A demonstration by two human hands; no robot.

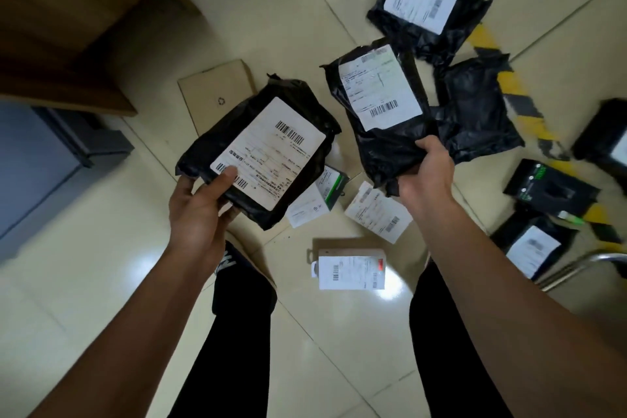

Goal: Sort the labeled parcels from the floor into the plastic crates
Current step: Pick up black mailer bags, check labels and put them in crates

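This looks like a parcel-sorting room or small warehouse. Black poly-bag parcels [425, 2] with printed barcode labels lie scattered over a pale tiled floor [84, 265], yellow-and-black hazard tape [515, 95] runs across the tiles, and a grey plastic crate [37, 159] sits beside brown wooden furniture [61, 27].

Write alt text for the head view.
Each hand holds a black labeled parcel: left hand grips one, right hand another. More parcels and small boxes lie on the tiled floor.
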